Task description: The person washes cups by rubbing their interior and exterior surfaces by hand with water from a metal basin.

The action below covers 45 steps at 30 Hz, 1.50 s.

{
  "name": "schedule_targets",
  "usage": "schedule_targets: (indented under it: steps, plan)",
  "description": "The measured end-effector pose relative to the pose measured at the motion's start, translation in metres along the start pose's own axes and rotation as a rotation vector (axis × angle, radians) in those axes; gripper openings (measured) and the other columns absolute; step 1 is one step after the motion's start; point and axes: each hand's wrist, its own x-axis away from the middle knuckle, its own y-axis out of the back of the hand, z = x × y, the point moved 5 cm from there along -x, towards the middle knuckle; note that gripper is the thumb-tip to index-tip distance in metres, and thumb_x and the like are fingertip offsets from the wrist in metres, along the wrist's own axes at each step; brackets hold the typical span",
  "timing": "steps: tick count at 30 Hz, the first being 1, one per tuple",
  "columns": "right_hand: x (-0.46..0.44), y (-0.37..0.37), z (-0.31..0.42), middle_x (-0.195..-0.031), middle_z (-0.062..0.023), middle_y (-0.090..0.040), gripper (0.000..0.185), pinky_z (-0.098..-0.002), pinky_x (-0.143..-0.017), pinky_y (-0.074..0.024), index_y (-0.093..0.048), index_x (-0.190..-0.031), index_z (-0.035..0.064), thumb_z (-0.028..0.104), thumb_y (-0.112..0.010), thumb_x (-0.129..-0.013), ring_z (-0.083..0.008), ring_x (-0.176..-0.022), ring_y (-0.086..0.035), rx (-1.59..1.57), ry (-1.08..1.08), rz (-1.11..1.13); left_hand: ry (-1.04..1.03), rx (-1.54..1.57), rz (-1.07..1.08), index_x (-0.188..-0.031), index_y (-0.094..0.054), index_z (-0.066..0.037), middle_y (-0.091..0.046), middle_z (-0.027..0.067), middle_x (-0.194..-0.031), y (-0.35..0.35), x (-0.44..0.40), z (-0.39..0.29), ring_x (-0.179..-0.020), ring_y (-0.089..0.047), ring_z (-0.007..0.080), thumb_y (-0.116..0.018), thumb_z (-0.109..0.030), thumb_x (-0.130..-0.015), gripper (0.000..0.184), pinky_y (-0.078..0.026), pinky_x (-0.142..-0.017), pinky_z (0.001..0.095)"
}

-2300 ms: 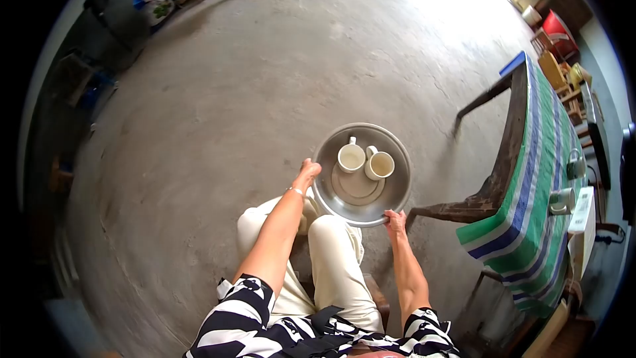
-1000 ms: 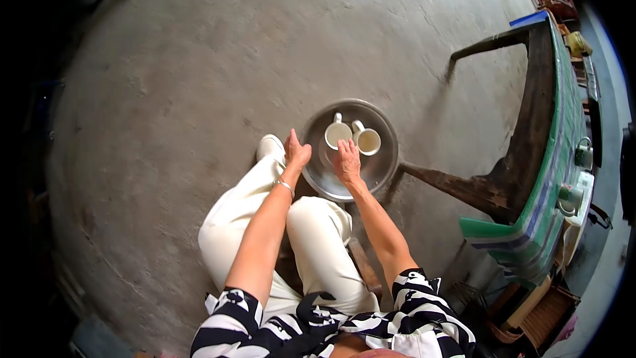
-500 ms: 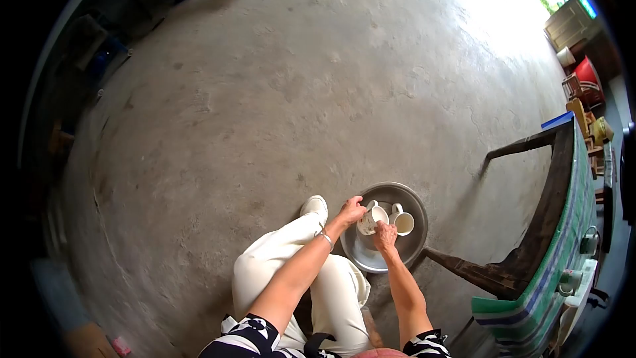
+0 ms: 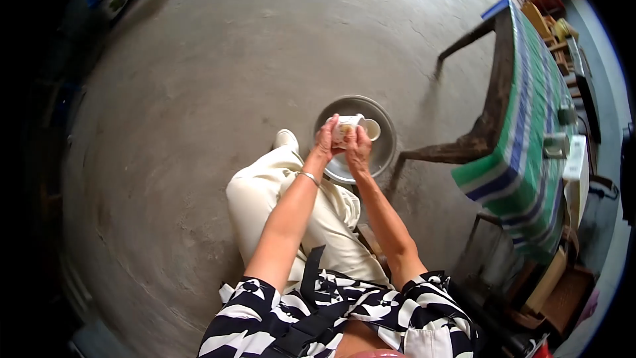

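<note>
Both my hands are wrapped round a white mug (image 4: 344,128) with a patterned side. My left hand (image 4: 325,140) grips it from the left, and my right hand (image 4: 358,150) closes on its right and near side. The mug is held tilted over a round metal basin (image 4: 388,118); my hands hide part of it. A second white mug (image 4: 372,128) is in the basin just right of the held one, its opening facing up and its lower part hidden.
A wooden table leg (image 4: 430,153) stands close to the basin's right. The table bears a green, blue and white striped cloth (image 4: 520,152) with glass cups (image 4: 556,145) on it. My white shoe (image 4: 285,138) is left of the basin, on the concrete floor (image 4: 218,79).
My view has shifted, so the basin sits higher in it. The held mug has been turned, and my left hand has closed round its side. My right hand stays on it.
</note>
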Motion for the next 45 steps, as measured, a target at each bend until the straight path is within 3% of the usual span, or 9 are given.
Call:
schedule_targets:
  steps: [6,12,20,26,30,34,36,42,45]
  plan:
    - [0.024,0.023,0.013,-0.069,-0.0159,-0.055,0.015,-0.0378,-0.059,-0.0447,-0.049,-0.085,0.0018,0.016,-0.048,-0.088,-0.0285,-0.066,-0.058,0.384,0.302,0.289,-0.06,-0.007,0.004,-0.096,-0.06,-0.009,-0.062,0.0048,-0.087,-0.008,0.013,0.001,-0.075,-0.061,0.018,-0.06,-0.041,-0.077,0.038,-0.051,-0.064,0.033]
    - [0.015,0.041,0.021,-0.094,-0.0104,-0.058,0.022,-0.0378,-0.092,-0.0392,-0.05,-0.088,0.0029,0.013,-0.056,-0.069,-0.0256,-0.093,-0.056,0.846,1.193,0.84,0.094,-0.035,0.234,-0.105,-0.058,-0.006,-0.064,0.0089,-0.096,-0.034,0.038,0.006,-0.087,-0.062,0.022,-0.047,-0.048,-0.082,0.049,-0.051,-0.078,0.0389]
    - [0.0,0.018,0.049,-0.094,-0.0134,-0.062,0.017,-0.0372,-0.083,-0.043,-0.062,-0.095,0.0063,0.009,-0.059,-0.078,-0.0268,-0.092,-0.058,0.519,0.529,0.638,-0.101,-0.079,0.003,-0.097,-0.058,-0.009,-0.06,0.0054,-0.085,-0.034,0.012,-0.023,-0.07,-0.061,0.0187,-0.06,-0.047,-0.073,0.045,-0.052,-0.054,0.0345]
    - [-0.02,-0.006,0.102,-0.079,-0.0092,-0.064,0.016,-0.0309,-0.067,-0.0485,-0.062,-0.093,0.0025,0.01,-0.059,-0.079,-0.0183,-0.071,-0.062,0.574,0.196,0.609,-0.223,-0.051,0.078,-0.094,-0.058,-0.009,-0.061,0.0052,-0.084,-0.062,0.025,-0.068,-0.076,-0.061,0.0186,-0.052,-0.046,-0.081,0.04,-0.052,-0.068,0.0333]
    - [-0.02,-0.018,0.097,-0.074,-0.0009,-0.059,0.015,-0.025,-0.057,-0.0441,-0.061,-0.085,-0.0021,0.011,-0.061,-0.079,-0.0077,-0.066,-0.054,-0.131,-0.18,0.462,-0.191,-0.039,0.102,-0.093,-0.058,-0.008,-0.061,0.0054,-0.083,-0.069,0.049,-0.073,-0.075,-0.06,0.0171,-0.052,-0.042,-0.082,0.036,-0.052,-0.067,0.0321]
    - [-0.002,-0.021,0.08,-0.069,-0.0165,-0.059,0.015,-0.0353,-0.059,-0.0455,-0.054,-0.078,-0.0026,0.012,-0.058,-0.082,-0.025,-0.062,-0.058,0.146,0.315,0.242,-0.247,-0.001,0.198,-0.095,-0.057,-0.008,-0.06,0.006,-0.084,-0.059,0.038,-0.064,-0.074,-0.06,0.0172,-0.053,-0.045,-0.08,0.04,-0.052,-0.064,0.0323]
    - [0.013,-0.008,0.059,-0.073,-0.0219,-0.057,0.013,-0.0404,-0.063,-0.0463,-0.052,-0.078,-0.0025,0.009,-0.057,-0.08,-0.0351,-0.069,-0.058,0.531,0.304,0.517,-0.163,-0.066,0.234,-0.097,-0.058,-0.009,-0.061,0.0057,-0.091,-0.049,0.051,-0.052,-0.082,-0.06,0.0176,-0.049,-0.046,-0.082,0.041,-0.051,-0.071,0.0344]
    - [0.004,0.033,0.037,-0.092,-0.0155,-0.059,0.023,-0.0413,-0.086,-0.0432,-0.055,-0.09,-0.0002,0.008,-0.055,-0.069,-0.029,-0.092,-0.057,0.736,1.34,0.954,0.137,-0.111,0.296,-0.108,-0.058,-0.012,-0.062,0.0069,-0.099,-0.021,0.009,0.004,-0.088,-0.062,0.0217,-0.045,-0.056,-0.079,0.054,-0.053,-0.073,0.0416]
    - [0.003,0.033,0.051,-0.104,-0.0126,-0.054,0.033,-0.0405,-0.098,-0.0346,-0.057,-0.097,0.0004,0.013,-0.054,-0.066,-0.0263,-0.106,-0.049,1.067,1.396,0.921,0.169,-0.174,0.263,-0.105,-0.06,-0.013,-0.063,0.0072,-0.097,-0.038,0.031,-0.005,-0.084,-0.063,0.021,-0.046,-0.058,-0.078,0.055,-0.053,-0.071,0.0419]
